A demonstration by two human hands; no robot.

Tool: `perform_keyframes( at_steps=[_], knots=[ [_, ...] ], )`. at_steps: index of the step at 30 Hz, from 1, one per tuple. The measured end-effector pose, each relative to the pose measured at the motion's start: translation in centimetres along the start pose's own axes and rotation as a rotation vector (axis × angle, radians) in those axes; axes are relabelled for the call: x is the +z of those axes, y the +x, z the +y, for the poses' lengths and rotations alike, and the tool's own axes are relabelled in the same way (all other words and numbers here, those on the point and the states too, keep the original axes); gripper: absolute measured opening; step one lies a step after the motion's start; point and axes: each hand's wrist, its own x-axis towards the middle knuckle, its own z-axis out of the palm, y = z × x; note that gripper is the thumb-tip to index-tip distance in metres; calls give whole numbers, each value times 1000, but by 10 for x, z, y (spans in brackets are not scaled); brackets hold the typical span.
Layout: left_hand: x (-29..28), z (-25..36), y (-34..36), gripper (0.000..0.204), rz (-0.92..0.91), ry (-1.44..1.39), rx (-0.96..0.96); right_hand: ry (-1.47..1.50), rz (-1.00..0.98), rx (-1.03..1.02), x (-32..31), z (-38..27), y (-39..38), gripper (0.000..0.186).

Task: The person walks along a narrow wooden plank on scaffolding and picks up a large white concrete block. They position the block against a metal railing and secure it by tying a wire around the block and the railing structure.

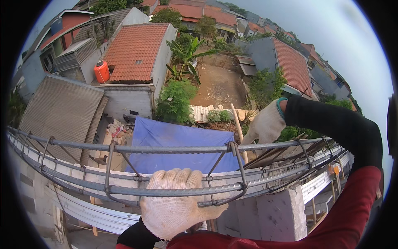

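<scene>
A long rebar cage (286, 145) of ribbed bars and bent stirrups runs across the view on top of a wall. My left hand (170, 211), in a white knit glove, reaches inside the cage beneath one long bar. Its fingers curl over the lower bars, and the thumb points right. My right hand (267, 124), gloved too, is beyond the upper bar, beside a stirrup (237, 151) with a tie at its corner. Its fingers are bent and point down at the bar; the tips are partly hidden, and anything between them does not show.
A blue tarp (174, 141) spreads below, beyond the wall. A grey corrugated roof (62, 116) lies left. A wooden pole (237, 124) leans near my right hand. A block wall (277, 213) and white metal channels (99, 211) stand below on the near side. Tiled-roof houses (139, 52) lie farther off.
</scene>
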Motion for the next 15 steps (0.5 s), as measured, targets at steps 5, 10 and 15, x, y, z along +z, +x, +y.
perform_keyframes(
  at_steps=[5,10,15],
  knots=[
    [-3,-4,0,72,-119,-10,-74,220,-81,48,-2,7,1,56],
    [-3,-3,0,72,-138,26,-85,401,513,248,-3,61,-30,57],
    [-2,2,3,72,-167,21,-84,-113,1628,1088,-28,186,-223,51]
  ],
)
